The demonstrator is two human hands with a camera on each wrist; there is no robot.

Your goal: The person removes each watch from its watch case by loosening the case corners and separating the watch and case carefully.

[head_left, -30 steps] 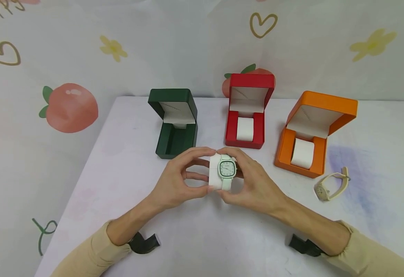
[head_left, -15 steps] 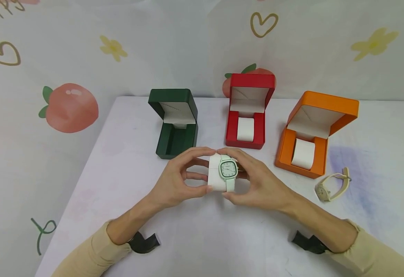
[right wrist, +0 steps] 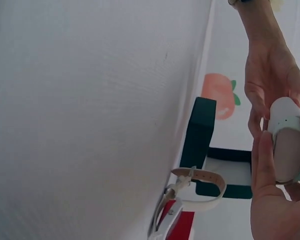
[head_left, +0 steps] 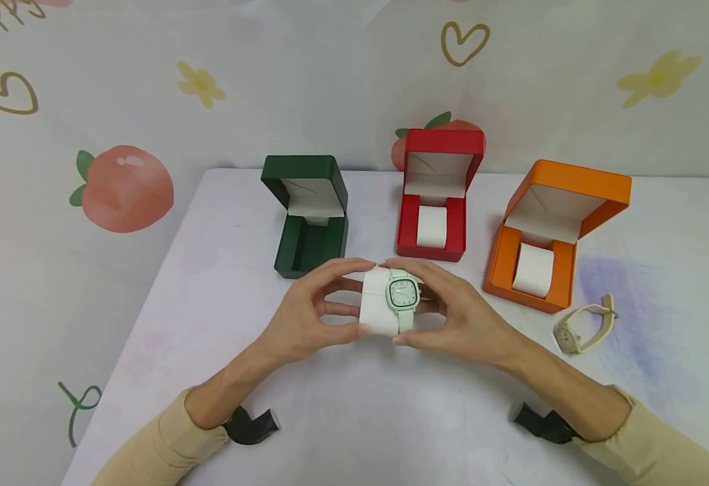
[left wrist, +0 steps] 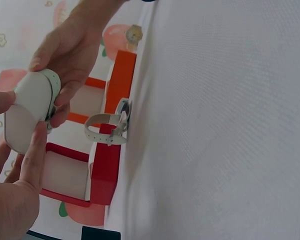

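Note:
My left hand (head_left: pixel 305 314) pinches a white watch cushion (head_left: pixel 378 304) between thumb and fingertips above the table. Around the cushion's right part sits a pale mint watch (head_left: pixel 403 293), its square dial facing up. My right hand (head_left: pixel 463 317) pinches the watch and its strap from the right. Both wrist views show the cushion's open side (left wrist: pixel 32 110) between the two hands. A second white-strapped watch (left wrist: pixel 107 127) lies near the red box in the left wrist view. My hands hide it in the head view.
Three open watch boxes stand at the back: a green box (head_left: pixel 312 250) with a bare inside, a red box (head_left: pixel 432 253) and an orange box (head_left: pixel 527 297), both with white cushions. A cream watch (head_left: pixel 585 327) lies on the white table (head_left: pixel 208 283) at the right.
My right hand has shifted slightly right. The watch sits a little further right on the cushion, showing more of the white. The left hand moved slightly left; boxes and cream watch stayed put.

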